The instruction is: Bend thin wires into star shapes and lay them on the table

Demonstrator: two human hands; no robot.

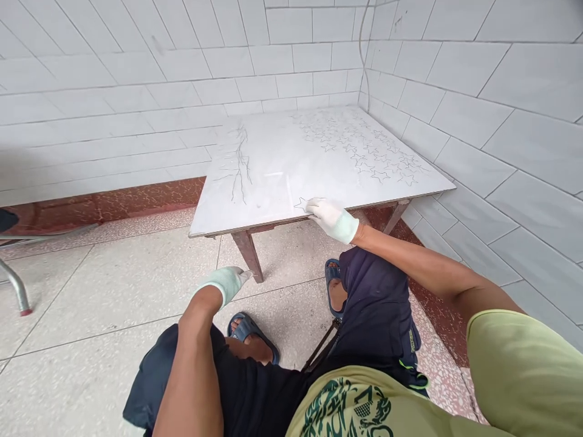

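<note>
Right hand (324,212): fingers bent at 1 star (300,204), perhaps steadying it, grip unclear; more stars (359,160) beyond them. Left hand (230,283): fingers half-curled, contents unclear.

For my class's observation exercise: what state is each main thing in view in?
White-topped table with brown legs: standing
Thin grey star-shaped outlines: clustered on the table's right
Single thin grey star outline: lying at the near edge
White-and-mint gloved right hand: fingers at that star, grip unclear
White-and-mint gloved left hand: off the table, grip unclear
Thin dark branching strands: lying on the table's left
Blue sandals: worn
Pale cable: hanging in the corner
</note>
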